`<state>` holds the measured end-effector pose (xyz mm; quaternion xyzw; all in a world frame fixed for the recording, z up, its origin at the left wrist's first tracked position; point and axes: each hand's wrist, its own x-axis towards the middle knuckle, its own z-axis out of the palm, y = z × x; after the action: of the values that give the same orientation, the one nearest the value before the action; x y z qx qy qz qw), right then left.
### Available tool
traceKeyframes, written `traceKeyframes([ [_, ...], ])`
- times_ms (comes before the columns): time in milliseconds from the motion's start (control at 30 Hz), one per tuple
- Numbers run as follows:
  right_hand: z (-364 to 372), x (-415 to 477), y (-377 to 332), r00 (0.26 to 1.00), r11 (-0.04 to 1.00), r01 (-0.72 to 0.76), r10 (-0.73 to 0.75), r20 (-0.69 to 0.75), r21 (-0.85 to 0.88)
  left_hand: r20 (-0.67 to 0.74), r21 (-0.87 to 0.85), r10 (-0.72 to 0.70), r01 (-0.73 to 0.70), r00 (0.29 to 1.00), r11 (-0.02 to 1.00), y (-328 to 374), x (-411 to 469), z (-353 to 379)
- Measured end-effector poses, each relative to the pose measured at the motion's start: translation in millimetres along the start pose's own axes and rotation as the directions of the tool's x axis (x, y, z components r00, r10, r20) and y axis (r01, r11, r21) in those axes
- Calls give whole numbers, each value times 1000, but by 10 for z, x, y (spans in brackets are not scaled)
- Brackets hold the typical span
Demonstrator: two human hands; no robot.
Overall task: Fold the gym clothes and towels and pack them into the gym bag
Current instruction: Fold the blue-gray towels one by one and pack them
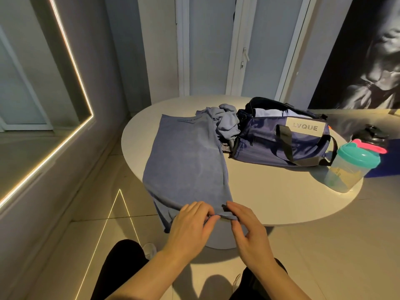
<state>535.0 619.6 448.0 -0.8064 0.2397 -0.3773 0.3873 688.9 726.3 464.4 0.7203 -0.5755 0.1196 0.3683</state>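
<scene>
At the counter's (281, 202) near edge, left grip (192, 224) and right grip (249, 230) meet the towel (186, 159) hem.
Left pinches it, fingers curled; right's fingertips (229, 206) rest on it, clasp unclear.

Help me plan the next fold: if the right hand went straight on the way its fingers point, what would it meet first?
The blue towel: the right hand points forward and left, and its fingertips touch the towel's near hem. Beyond that, it would likely just slide over more towel.
</scene>
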Motion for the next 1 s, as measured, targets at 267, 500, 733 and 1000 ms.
traceKeyframes([
  [267,-102,56,-85,991,976,-95,111,-73,196,172,126,113,-136,979,983,-171,106,-120],
  [500,-251,138,-220,988,965,-120,139,-63,233,201,198,-69,28,977,980,-617,-26,-524],
  [733,-343,238,-176,1000,995,-13,13,7,101,92,13,-378,379,921,925,-872,-194,-1130],
  [1000,-498,235,-462,999,997,8,-4,41,-79,59,-250,-495,493,867,833,-773,-228,-1554],
])
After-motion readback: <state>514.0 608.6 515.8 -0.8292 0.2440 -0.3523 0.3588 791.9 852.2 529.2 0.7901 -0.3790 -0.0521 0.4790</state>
